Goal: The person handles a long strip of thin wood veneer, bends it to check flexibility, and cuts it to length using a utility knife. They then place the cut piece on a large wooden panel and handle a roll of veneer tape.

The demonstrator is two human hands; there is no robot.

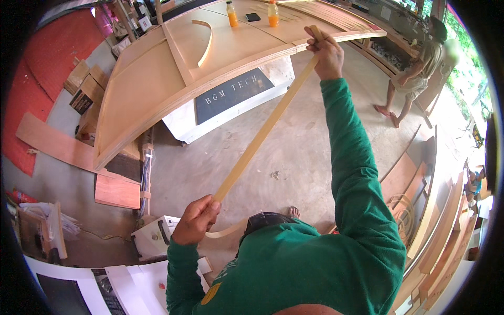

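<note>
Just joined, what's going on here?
A person in green sleeves holds a long, thin wooden strip slantwise: right hand near its far end, left hand lower, closer to the body. Ahead, a large wooden panel bears a curved strip, two orange bottles and a dark phone. Another person is off to the right.

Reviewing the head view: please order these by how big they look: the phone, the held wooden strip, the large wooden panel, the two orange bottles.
Largest to smallest:
1. Panel
2. Strip
3. Left bottle and right bottle: too alike to rank
4. Phone
</note>
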